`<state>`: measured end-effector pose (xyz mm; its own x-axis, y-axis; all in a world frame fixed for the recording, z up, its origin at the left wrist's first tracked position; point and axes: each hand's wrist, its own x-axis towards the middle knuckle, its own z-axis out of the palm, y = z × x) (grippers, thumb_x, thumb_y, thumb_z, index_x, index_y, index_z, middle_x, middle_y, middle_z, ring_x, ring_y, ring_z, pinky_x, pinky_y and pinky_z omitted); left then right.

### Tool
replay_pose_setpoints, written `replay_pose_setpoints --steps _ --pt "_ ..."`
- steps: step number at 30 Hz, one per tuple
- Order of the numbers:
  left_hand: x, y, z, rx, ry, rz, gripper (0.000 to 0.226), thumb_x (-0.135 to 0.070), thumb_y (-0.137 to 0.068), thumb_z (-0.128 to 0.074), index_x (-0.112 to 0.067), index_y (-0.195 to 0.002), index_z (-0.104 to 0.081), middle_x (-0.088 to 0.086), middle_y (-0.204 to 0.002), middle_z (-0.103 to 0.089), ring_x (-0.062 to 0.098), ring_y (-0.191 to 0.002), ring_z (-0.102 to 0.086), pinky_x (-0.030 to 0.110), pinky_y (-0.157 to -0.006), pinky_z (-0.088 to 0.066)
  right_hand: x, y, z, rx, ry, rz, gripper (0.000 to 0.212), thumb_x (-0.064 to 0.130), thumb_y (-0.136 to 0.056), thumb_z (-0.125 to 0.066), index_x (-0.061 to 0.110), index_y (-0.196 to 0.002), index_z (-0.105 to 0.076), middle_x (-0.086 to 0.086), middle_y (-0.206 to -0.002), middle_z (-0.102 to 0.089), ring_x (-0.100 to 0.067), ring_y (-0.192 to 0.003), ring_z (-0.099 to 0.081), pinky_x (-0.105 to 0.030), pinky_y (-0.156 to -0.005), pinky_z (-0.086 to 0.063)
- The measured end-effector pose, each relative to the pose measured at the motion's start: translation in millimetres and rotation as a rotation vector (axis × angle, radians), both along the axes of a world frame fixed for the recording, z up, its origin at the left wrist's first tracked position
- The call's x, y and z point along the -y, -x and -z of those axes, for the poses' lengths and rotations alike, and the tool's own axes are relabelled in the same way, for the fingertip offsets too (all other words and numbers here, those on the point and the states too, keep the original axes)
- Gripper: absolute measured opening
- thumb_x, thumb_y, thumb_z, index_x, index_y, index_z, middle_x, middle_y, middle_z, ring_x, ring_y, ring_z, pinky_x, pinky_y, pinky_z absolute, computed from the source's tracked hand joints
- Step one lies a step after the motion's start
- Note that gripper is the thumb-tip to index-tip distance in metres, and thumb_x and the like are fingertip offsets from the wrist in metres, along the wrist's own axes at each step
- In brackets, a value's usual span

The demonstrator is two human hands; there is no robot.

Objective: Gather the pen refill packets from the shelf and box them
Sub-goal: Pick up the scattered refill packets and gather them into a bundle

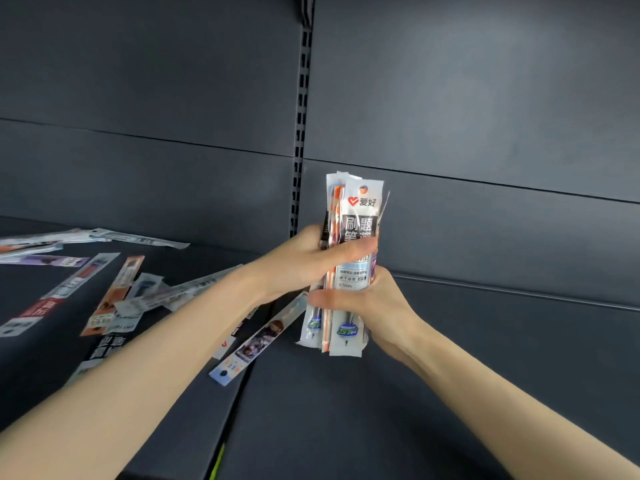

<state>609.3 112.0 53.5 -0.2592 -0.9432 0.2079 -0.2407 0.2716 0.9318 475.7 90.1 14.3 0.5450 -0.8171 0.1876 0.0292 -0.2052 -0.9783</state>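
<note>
An upright bundle of several pen refill packets (358, 216), white with orange and black print, stands in front of the shelf's back panel. My left hand (308, 261) grips the bundle around its middle from the left. My right hand (374, 303) grips it lower down from the right, thumb across the front. More loose refill packets (114, 289) lie scattered flat on the dark shelf (346, 410) to the left, partly hidden under my left forearm. One long packet (256, 344) lies diagonally just below my left wrist. No box is in view.
The dark grey back panel (485, 116) rises behind the bundle, with a slotted upright (301, 133) at its centre. A seam between two shelf boards (235, 407) runs toward me. A thin yellow-green strip (219, 462) shows at the shelf's front edge.
</note>
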Motion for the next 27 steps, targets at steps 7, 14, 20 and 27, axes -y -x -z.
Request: replay_pose_setpoints --steps 7,14,20,27 --pt "-15 -111 18 0.366 0.034 -0.143 0.062 -0.067 -0.069 -0.055 -0.027 -0.116 -0.060 -0.013 -0.118 -0.065 -0.002 -0.109 -0.060 0.030 -0.102 -0.045 1 -43 -2 -0.019 0.009 0.049 0.022 -0.005 -0.071 -0.075 0.012 -0.085 -0.071 0.001 -0.078 -0.075 -0.014 -0.074 -0.072 -0.024 -0.067 -0.057" --pt "-9 -188 47 0.908 -0.112 -0.288 0.096 -0.076 -0.064 -0.058 -0.020 -0.139 -0.040 -0.004 -0.140 -0.048 0.010 -0.121 -0.049 0.026 -0.098 -0.041 5 -93 3 -0.130 0.003 0.159 0.020 0.000 -0.071 -0.076 0.010 -0.087 -0.070 -0.005 -0.084 -0.076 -0.020 -0.080 -0.073 -0.031 -0.074 -0.059" --pt "12 -194 59 1.004 -0.041 -0.261 0.075 -0.071 -0.069 -0.062 -0.012 -0.115 -0.055 -0.001 -0.111 -0.057 0.018 -0.097 -0.056 0.031 -0.078 -0.048 6 -118 5 -0.133 -0.045 0.237 0.024 -0.004 -0.073 -0.072 0.004 -0.094 -0.068 -0.015 -0.093 -0.074 -0.029 -0.086 -0.072 -0.037 -0.078 -0.058" --pt "22 -213 63 0.722 -0.091 -0.253 0.048 -0.037 -0.060 -0.084 -0.020 -0.100 -0.063 -0.007 -0.088 -0.063 0.011 -0.079 -0.061 0.028 -0.064 -0.048 10 -141 5 -0.107 -0.106 0.302 0.018 0.007 -0.072 -0.077 0.013 -0.085 -0.067 0.003 -0.071 -0.073 -0.014 -0.073 -0.072 -0.024 -0.065 -0.055"
